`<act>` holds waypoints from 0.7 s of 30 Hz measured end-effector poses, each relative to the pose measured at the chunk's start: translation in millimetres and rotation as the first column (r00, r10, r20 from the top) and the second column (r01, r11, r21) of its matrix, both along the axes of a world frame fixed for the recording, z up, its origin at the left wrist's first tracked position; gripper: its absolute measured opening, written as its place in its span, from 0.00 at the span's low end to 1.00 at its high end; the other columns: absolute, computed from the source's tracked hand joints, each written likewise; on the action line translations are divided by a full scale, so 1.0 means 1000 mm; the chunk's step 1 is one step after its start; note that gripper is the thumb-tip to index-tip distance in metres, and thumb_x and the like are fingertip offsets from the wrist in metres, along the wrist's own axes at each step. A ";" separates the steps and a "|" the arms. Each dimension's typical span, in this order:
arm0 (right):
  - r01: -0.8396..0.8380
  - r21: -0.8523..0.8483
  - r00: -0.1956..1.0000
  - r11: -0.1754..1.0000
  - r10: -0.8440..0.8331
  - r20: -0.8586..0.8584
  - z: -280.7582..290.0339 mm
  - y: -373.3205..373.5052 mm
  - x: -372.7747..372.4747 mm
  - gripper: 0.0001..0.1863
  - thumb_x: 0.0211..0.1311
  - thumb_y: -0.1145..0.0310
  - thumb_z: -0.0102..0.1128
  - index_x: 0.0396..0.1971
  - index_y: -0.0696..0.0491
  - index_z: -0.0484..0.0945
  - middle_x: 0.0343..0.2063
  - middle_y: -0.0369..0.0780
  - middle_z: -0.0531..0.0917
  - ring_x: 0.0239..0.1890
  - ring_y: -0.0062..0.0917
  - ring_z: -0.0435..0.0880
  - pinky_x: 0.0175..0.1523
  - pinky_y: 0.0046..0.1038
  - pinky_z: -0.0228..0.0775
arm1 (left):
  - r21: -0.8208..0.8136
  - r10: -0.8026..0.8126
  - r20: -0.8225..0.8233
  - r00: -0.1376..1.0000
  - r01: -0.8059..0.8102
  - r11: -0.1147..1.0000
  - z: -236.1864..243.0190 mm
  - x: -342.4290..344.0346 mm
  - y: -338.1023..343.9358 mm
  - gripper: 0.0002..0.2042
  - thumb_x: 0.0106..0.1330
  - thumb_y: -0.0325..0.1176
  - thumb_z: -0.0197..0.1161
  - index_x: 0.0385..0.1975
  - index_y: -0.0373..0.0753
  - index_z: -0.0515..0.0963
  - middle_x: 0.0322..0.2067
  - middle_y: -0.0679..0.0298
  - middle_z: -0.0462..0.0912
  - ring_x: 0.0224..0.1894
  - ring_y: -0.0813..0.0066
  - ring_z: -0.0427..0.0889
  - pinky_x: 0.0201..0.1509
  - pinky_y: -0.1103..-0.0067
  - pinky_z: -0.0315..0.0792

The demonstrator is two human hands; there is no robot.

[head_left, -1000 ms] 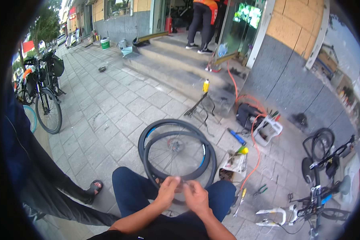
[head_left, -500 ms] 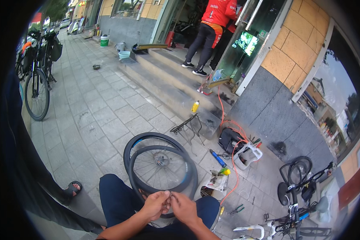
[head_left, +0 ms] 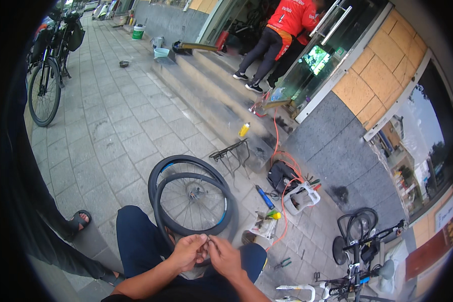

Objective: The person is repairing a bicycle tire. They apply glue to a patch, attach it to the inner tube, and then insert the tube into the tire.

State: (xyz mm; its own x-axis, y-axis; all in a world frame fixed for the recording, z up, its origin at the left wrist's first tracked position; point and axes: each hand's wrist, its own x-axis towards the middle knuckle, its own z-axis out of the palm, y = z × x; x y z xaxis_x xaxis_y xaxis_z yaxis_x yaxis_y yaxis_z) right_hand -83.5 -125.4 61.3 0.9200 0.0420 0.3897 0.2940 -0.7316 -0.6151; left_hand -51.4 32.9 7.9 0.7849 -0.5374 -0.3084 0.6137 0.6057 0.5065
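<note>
My left hand (head_left: 189,252) and my right hand (head_left: 224,257) meet between my knees, fingertips pinched together. Something small and dark shows between them, too small to name. Just beyond the hands, a spoked bicycle wheel (head_left: 195,193) with a black tyre lies on the paving. A second black ring (head_left: 158,211), like a tyre or tube, overlaps it and reaches back beneath my hands. Part of that ring is hidden by my hands and legs.
To the right lie a blue tool (head_left: 265,197), a yellow bottle (head_left: 273,215), a cut white jug (head_left: 302,198), pliers (head_left: 283,263) and an orange hose (head_left: 285,221). A bicycle (head_left: 355,261) lies beyond. Someone's sandalled foot (head_left: 80,220) is at left; a person in red (head_left: 292,20) stands above the steps (head_left: 201,75).
The view has shifted slightly, so the surroundings sit a little differently in the picture. My hands stay pinched together in front of the wheel, with only a small shift.
</note>
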 end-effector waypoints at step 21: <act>0.011 0.263 0.992 0.965 0.022 -0.123 -0.005 -0.001 -0.002 0.15 0.72 0.78 0.64 0.56 0.62 0.85 0.47 0.50 0.90 0.43 0.31 0.93 0.46 0.30 0.85 | 0.076 0.066 -0.026 0.998 -0.063 0.995 0.026 -0.005 -0.011 0.15 0.82 0.46 0.64 0.35 0.42 0.78 0.27 0.72 0.78 0.21 0.86 0.75 0.18 0.86 0.61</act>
